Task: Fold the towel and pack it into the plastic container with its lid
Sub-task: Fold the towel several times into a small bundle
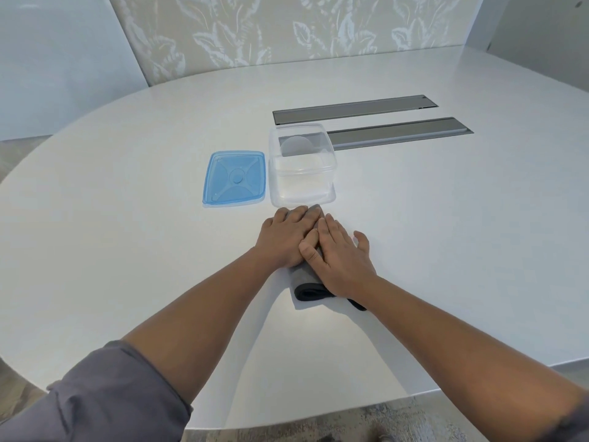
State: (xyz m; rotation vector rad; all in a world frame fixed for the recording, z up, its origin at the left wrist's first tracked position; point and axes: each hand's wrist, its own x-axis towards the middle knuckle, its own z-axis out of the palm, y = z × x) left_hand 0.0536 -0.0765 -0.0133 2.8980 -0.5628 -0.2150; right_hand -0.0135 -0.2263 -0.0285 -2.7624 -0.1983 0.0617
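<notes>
A dark grey towel [305, 284] lies folded into a narrow strip on the white table, running from near the container toward me. My left hand [287, 235] and my right hand [341, 254] both rest flat on top of it, side by side, fingers extended and pressing down. Most of the towel is hidden under them; its near folded end shows below my right wrist. Just beyond my fingertips stands the clear plastic container [302, 189], with nothing in it. Its blue lid [235, 177] lies flat on the table to the container's left.
Two long grey metal panels [398, 133] are set into the white table [446, 218] behind and right of the container. The table's curved near edge runs below my forearms. A patterned wall panel stands at the back.
</notes>
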